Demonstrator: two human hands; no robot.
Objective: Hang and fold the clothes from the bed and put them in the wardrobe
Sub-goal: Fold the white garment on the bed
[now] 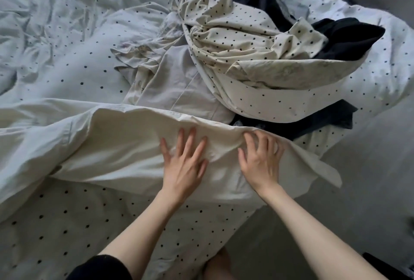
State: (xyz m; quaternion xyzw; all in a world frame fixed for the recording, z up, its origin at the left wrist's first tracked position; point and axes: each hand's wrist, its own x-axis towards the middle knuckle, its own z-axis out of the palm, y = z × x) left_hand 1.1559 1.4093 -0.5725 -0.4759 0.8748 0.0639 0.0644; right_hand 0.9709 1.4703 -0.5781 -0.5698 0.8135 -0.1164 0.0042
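Both hands flat, fingers spread, pressing on cream garment (125,145) laid across near edge of bed (56,60): left hand (183,159), right hand (261,161) beside it. Clothes pile (257,56) far right, behind the garment.

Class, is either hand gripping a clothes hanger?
No: the left hand and right hand both press flat on the plain cream cotton garment.
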